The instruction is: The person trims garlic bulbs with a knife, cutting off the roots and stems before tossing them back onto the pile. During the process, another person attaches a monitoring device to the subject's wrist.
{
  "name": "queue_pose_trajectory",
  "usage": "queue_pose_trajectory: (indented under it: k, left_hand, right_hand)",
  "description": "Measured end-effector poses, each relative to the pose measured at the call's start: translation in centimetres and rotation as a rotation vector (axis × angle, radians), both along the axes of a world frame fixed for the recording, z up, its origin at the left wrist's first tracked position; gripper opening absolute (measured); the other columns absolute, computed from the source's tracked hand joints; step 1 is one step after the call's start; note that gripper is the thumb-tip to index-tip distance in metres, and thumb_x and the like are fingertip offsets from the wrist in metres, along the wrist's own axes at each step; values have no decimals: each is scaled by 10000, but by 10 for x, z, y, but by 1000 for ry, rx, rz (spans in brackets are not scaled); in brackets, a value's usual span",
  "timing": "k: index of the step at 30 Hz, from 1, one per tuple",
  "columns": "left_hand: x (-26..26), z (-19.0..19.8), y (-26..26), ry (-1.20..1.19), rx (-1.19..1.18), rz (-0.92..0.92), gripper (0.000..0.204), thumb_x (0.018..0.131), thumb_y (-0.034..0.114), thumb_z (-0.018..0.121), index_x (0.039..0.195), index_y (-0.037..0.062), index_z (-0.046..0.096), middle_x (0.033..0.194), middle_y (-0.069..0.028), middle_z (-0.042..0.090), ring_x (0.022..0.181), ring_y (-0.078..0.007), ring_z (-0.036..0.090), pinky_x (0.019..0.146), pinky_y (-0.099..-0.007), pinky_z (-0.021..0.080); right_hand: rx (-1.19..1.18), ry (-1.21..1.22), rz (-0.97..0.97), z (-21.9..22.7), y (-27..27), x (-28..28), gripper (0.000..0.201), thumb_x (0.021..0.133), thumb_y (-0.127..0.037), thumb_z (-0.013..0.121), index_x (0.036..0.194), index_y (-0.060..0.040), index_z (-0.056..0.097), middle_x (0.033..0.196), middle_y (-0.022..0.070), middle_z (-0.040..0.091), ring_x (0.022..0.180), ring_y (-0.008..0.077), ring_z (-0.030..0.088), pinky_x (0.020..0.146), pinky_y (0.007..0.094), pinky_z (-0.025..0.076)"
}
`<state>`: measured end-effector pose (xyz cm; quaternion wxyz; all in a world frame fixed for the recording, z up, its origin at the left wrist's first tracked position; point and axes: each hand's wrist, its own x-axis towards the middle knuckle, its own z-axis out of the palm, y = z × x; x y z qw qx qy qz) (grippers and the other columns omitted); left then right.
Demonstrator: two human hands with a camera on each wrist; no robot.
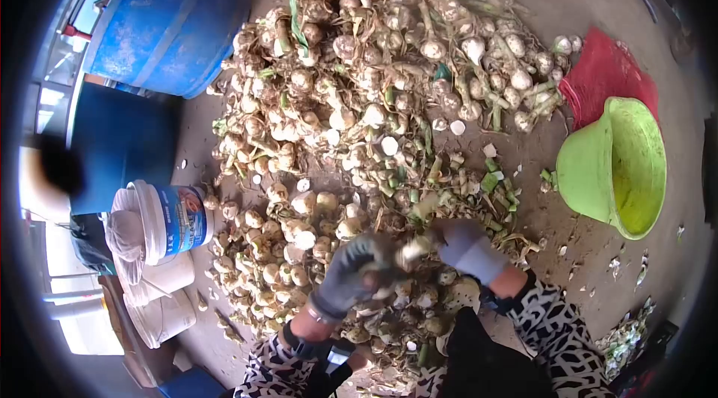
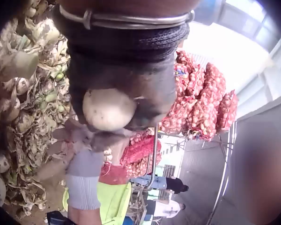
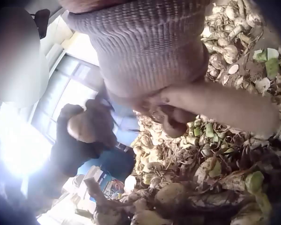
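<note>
My left hand [image 1: 355, 271], in a dark grey glove, grips a whitish garlic bulb [image 2: 109, 109], whose smooth round side faces the left wrist camera. Close beside it, my right hand [image 1: 470, 250] wears a light grey knitted glove. From its fingers juts a long pale-brown piece [image 3: 225, 108], blurred and shaped like a garlic stalk; I cannot tell exactly what it is. Between the two hands in the head view there is a blurred whitish shape [image 1: 413, 250]. Both hands are over a heap of trimmed garlic bulbs [image 1: 299, 237].
Beyond lies a large pile of untrimmed garlic [image 1: 351, 62] with stalks. Cut green stalk ends [image 1: 490, 185] are scattered near my right hand. A lime-green tub [image 1: 587, 174] lies tipped at right by a red mesh sack [image 1: 609, 73]. Blue barrels [image 1: 161, 24] and white buckets [image 1: 153, 222] stand left.
</note>
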<state>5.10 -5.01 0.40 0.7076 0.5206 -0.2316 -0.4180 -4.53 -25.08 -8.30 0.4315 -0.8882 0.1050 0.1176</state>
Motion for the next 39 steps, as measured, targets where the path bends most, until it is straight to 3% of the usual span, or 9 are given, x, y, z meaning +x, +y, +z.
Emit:
queue_pose_trajectory:
  k: [3,6,11,15,24,25,35,36,39]
  left_hand:
    - [11,17,-1,65,-268,-38,287,876,303,698,981,47,619,949,-95,630,582,-131,584,511,-258,471]
    - [52,-12,15,-379,229,-527,309,795,287,754,937,34,647,1128,-200,636,980,-303,648,865,-414,533]
    - [132,-68,-61,-1042,899,218,692,784,317,751,1324,30,427,1146,-213,600,902,-339,661,791,-426,524]
    - [175,-91,-122,-982,1351,120,611,828,317,651,1354,130,404,1302,-173,516,1103,-330,592,904,-432,500]
    - [106,-59,-48,-847,236,196,555,652,146,867,1144,108,612,1051,-60,650,912,-200,639,816,-288,572]
    - [91,-46,-44,-267,123,127,610,679,175,857,1202,98,552,1105,-44,629,946,-184,632,812,-286,577]
    - [15,0,-38,76,373,342,708,679,336,867,1150,3,456,1032,-44,616,904,-146,642,763,-268,548]
    - [12,-10,-40,-370,326,345,690,706,378,840,1148,6,463,967,-50,637,831,-135,644,746,-265,551]
    - [5,-17,-39,-297,221,336,638,730,356,827,1136,9,477,937,-59,654,831,-141,653,739,-260,554]
  right_hand:
    - [-176,109,-35,-30,-25,-12,125,834,-205,582,856,-117,667,775,127,671,680,327,647,626,405,527]
    - [-45,-128,-216,-41,-39,-12,278,866,-316,633,858,-45,693,585,183,588,522,334,601,517,407,475]
    - [-63,14,-320,-1,-47,29,342,868,-338,656,924,-5,704,563,209,571,502,305,605,494,379,451]
    - [145,-144,-431,-14,-40,28,375,876,-368,658,946,-2,701,597,200,600,504,280,611,496,358,456]
    - [-165,-406,-157,36,-32,34,191,790,-228,679,926,-96,652,713,144,633,628,276,656,564,397,506]
    - [-160,-413,-159,45,-29,37,191,790,-228,679,926,-96,652,713,144,633,628,276,656,564,397,506]
    - [-483,-401,52,81,-15,26,306,686,-201,718,955,-89,622,747,101,646,604,261,658,499,384,526]
    - [-490,-400,47,81,-16,24,306,686,-201,718,955,-89,622,747,101,646,604,261,658,499,384,526]
    - [-498,-433,8,66,-18,18,288,731,-180,691,1000,-97,629,729,103,645,611,240,656,506,365,527]
